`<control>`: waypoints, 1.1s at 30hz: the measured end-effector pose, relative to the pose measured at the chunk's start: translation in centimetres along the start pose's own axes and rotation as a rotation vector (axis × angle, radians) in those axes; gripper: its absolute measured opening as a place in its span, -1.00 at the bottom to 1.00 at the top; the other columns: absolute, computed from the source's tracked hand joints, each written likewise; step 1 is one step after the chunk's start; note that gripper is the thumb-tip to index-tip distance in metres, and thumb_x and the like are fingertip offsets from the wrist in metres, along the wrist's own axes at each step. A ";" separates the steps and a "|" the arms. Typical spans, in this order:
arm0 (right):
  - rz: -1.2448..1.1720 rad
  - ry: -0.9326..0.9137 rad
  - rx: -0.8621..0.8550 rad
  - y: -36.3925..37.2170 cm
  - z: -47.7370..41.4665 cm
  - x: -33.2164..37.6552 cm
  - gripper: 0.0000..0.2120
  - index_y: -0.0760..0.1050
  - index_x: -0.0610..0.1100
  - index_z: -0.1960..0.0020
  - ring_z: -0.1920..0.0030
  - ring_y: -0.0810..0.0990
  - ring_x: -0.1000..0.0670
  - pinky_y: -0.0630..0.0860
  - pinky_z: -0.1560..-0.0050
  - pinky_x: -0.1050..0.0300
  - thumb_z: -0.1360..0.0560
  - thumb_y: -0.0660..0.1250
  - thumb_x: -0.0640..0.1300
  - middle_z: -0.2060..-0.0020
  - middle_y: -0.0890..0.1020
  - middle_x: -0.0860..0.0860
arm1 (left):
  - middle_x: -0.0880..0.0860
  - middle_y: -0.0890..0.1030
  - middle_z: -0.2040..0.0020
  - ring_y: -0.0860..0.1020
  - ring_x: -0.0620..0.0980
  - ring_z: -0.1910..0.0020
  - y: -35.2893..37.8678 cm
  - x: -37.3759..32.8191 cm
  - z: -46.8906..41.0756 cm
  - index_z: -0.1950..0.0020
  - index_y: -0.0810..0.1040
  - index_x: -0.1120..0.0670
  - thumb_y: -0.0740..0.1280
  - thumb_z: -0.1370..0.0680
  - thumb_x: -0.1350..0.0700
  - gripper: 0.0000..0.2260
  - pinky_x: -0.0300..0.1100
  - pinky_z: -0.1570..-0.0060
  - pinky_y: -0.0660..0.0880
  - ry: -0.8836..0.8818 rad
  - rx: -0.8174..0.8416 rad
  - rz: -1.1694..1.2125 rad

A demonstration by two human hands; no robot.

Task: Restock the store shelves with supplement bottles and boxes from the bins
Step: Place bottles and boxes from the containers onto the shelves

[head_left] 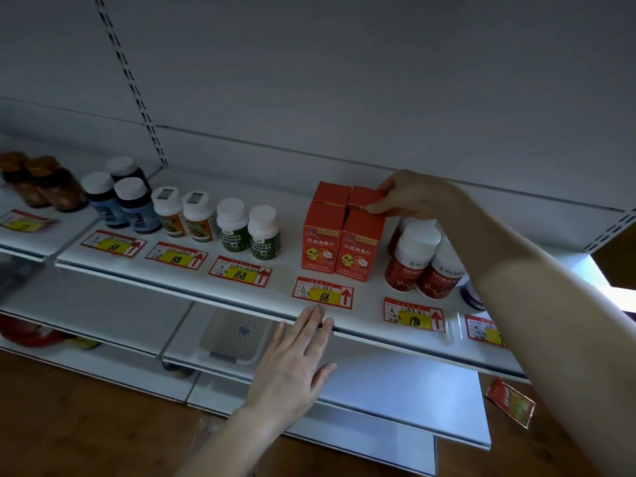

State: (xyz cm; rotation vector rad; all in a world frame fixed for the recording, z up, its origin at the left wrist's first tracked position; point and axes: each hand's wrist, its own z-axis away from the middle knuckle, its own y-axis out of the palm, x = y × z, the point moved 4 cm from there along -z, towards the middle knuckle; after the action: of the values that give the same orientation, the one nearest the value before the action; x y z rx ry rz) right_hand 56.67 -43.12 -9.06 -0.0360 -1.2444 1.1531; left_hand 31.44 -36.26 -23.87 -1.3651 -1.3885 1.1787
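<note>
— Which thing does the right hand hold?

— The far right orange box. Thumb and fingers are curled round its top. It stands upright on the shelf, just behind the near right one of the other orange boxes (four in all, close together).

— And the left hand?

— It is flat, with fingers straight and close together. The fingertips touch the near edge of the shelf, just below the price tag marked 68.

— What stands beside the boxes?

— Red bottles with white caps on the right, green bottles on the left.
</note>
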 end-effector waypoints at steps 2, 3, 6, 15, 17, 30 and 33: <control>-0.006 0.008 0.013 0.1 0.0 0.0 -0.69 0.51 -0.33 -0.09 -0.09 0.60 -0.06 0.49 -0.23 0.06 -0.39 0.44 -0.26 -0.06 0.62 -0.17 | 0.03 0.27 -0.45 0.07 0.00 -0.48 0.0 0.0 0.0 -0.48 0.14 0.07 -0.18 -0.62 -0.17 -0.47 -0.04 -0.34 0.10 0.002 -0.014 -0.001; 0.001 0.013 0.017 0.1 0.0 0.1 -0.69 0.50 -0.35 -0.09 -0.10 0.60 -0.08 0.48 -0.23 0.05 -0.40 0.43 -0.26 -0.07 0.62 -0.18 | 0.03 0.26 -0.45 0.05 -0.01 -0.48 0.0 0.0 0.0 -0.51 0.08 0.06 -0.18 -0.62 -0.17 -0.47 -0.05 -0.34 0.10 0.002 -0.017 -0.003; 0.007 0.026 0.013 0.3 0.2 0.2 -0.68 0.47 -0.41 -0.14 -0.13 0.58 -0.10 0.49 -0.18 0.11 -0.43 0.39 -0.28 -0.10 0.59 -0.21 | 0.04 0.28 -0.44 0.13 -0.01 -0.45 -0.1 0.0 0.1 -0.53 0.01 0.07 -0.18 -0.62 -0.17 -0.46 -0.03 -0.34 0.08 -0.007 0.000 -0.013; 0.142 0.028 -0.041 1.0 1.2 0.9 -0.54 0.27 -0.27 -0.35 -0.29 0.42 -0.13 0.38 -0.30 0.03 -0.51 0.30 -0.19 -0.34 0.38 -0.19 | 0.05 0.46 -0.34 0.42 0.00 -0.33 -1.0 -0.2 -0.3 -0.33 0.45 0.09 -0.20 -0.62 -0.14 -0.43 0.03 -0.21 0.34 -0.004 0.073 -0.005; 0.275 -0.049 -0.117 1.2 1.5 1.7 -0.41 0.10 -0.21 -0.47 -0.40 0.28 -0.11 0.26 -0.32 0.10 -0.53 0.27 -0.14 -0.45 0.23 -0.13 | 0.05 0.49 -0.32 0.44 -0.02 -0.31 -2.0 -0.3 -0.4 -0.31 0.47 0.10 -0.20 -0.62 -0.14 -0.42 -0.01 -0.23 0.32 0.008 0.035 0.002; 0.328 -0.645 -0.259 13.5 2.4 14.6 -0.74 0.49 -0.19 -0.22 -0.26 0.45 -0.02 0.24 -0.11 0.37 -0.55 0.21 -0.19 -0.24 0.52 -0.07 | 0.11 0.57 -0.22 0.50 0.05 -0.25 -10.6 9.3 2.6 -0.19 0.58 0.16 0.11 -0.53 -0.06 -0.57 0.02 -0.25 0.30 -0.129 -0.247 0.059; 0.293 -0.649 -0.193 19.0 1.9 19.3 -0.75 0.48 -0.12 -0.21 -0.21 0.48 -0.02 0.30 -0.07 0.31 -0.56 0.19 -0.16 -0.23 0.52 -0.03 | 0.12 0.58 -0.20 0.52 0.07 -0.22 -12.3 14.4 5.6 -0.17 0.59 0.15 0.12 -0.52 -0.05 -0.59 0.03 -0.24 0.29 -0.207 -0.299 0.045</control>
State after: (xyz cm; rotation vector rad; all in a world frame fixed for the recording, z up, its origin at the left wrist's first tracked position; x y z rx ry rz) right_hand 40.36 -21.71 -5.58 0.0146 -1.9746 1.3445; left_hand 22.56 -21.83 -13.69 -1.5187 -1.7445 1.2036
